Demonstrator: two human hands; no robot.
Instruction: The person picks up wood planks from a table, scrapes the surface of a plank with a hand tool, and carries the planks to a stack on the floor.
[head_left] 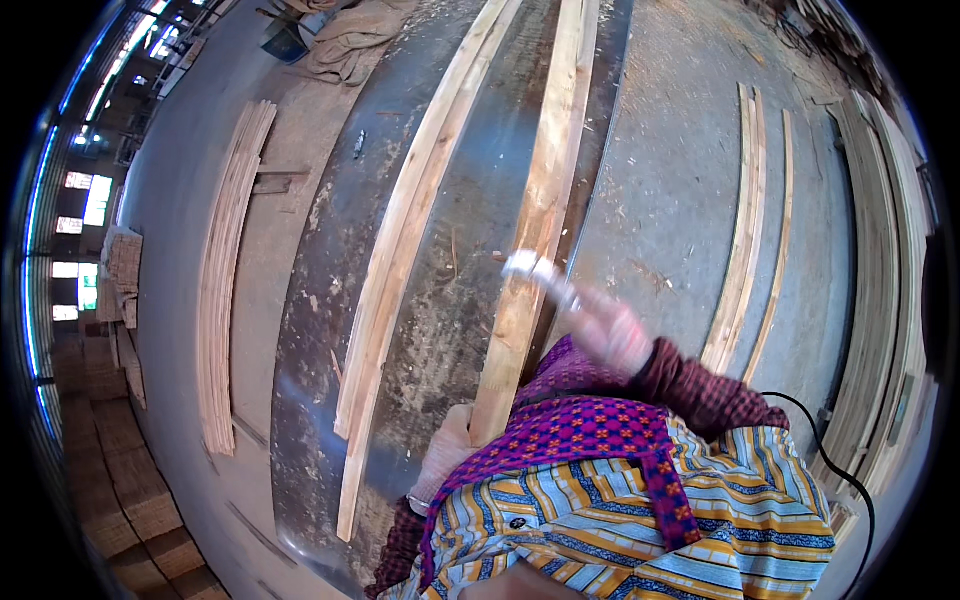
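A long pale wooden board lies lengthwise on the dark, scuffed worktable, with another strip along its right side. My left hand, in a light glove, is closed at the left edge of the board's near end; its fingertips are partly hidden. Over the board's right edge, my gloved right hand grips a short tool with a whitish head. Motion smears the tool, so its exact kind cannot be told. Its head is over the board; whether it touches is unclear.
Two more long boards lie side by side on the table's left half. Stacked strips rest beyond the left edge. Loose strips and a lumber pile are on the right. A black cable curves at lower right.
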